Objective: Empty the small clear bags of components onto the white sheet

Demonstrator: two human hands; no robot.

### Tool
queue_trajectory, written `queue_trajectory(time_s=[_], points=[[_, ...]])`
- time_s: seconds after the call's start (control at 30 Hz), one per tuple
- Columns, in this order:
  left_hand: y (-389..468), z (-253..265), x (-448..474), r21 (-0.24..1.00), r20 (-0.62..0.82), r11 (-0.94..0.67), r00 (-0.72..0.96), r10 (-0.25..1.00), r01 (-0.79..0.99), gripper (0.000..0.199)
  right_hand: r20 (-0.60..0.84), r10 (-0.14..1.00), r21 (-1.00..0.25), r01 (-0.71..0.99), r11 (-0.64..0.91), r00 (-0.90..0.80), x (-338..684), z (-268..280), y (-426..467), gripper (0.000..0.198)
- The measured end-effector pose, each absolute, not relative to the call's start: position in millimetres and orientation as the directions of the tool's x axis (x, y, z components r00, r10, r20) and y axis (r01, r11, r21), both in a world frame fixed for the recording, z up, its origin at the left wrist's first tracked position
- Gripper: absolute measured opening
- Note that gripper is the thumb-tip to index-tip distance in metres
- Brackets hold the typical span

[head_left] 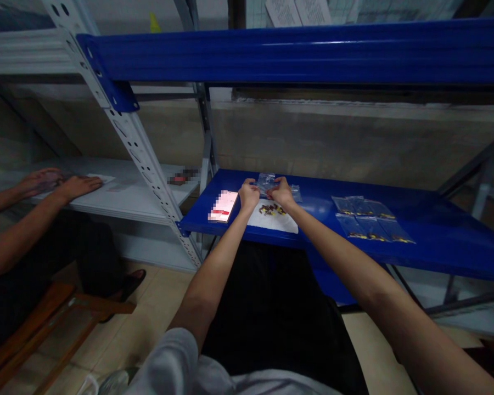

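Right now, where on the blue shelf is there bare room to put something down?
Bare blue shelf lies right of the filled bags, and a narrower strip between them and the white sheet. It is crowded around both hands, the clear bag and the card.

Blue shelf (436,241), glossy, under a matching blue beam (296,52). White sheet (274,220) carrying a scatter of dark brown and yellow small parts (271,209). Clear plastic bag (265,182), see-through with pale glints. Row of clear packets (370,219), each with a yellow-and-dark strip along the lower edge. Pink-white card (223,206) with a red band. Pale grey upright (142,159), punched with dark holes. Neighbouring shelf (119,195): light grey. Floor tiles (135,329): beige.
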State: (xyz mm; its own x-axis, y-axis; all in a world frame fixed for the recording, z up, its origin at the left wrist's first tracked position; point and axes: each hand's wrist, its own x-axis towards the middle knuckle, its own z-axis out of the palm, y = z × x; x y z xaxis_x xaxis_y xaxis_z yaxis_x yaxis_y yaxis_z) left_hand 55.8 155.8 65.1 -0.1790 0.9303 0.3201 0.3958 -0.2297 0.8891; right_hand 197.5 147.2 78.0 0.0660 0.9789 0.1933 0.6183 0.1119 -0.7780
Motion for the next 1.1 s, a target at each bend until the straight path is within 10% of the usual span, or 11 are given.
queue_trajectory(time_s=[0.13, 0.63, 0.9, 1.1], points=[[177, 65, 54, 0.864, 0.309, -0.197, -0.179, 0.934, 0.463, 0.034, 0.160, 0.949, -0.820, 0.572, -0.024, 0.270, 191, 78, 166, 0.065], [177, 70, 42, 0.740, 0.196, -0.072, -0.111, 0.974, 0.669, 0.018, 0.212, 0.977, -0.483, 0.872, 0.079, 0.029, 177, 80, 164, 0.030], [142, 99, 70, 0.613, 0.387, -0.341, 0.106, 0.916, 0.713, 0.029, 0.443, 0.896, -0.393, 0.905, 0.165, 0.029, 253, 83, 88, 0.040], [96, 97, 180, 0.442, 0.356, -0.711, 0.620, 0.699, 0.547, 0.033, 0.356, 0.890, -0.252, 0.947, -0.200, 0.283, 355, 72, 6, 0.042]])
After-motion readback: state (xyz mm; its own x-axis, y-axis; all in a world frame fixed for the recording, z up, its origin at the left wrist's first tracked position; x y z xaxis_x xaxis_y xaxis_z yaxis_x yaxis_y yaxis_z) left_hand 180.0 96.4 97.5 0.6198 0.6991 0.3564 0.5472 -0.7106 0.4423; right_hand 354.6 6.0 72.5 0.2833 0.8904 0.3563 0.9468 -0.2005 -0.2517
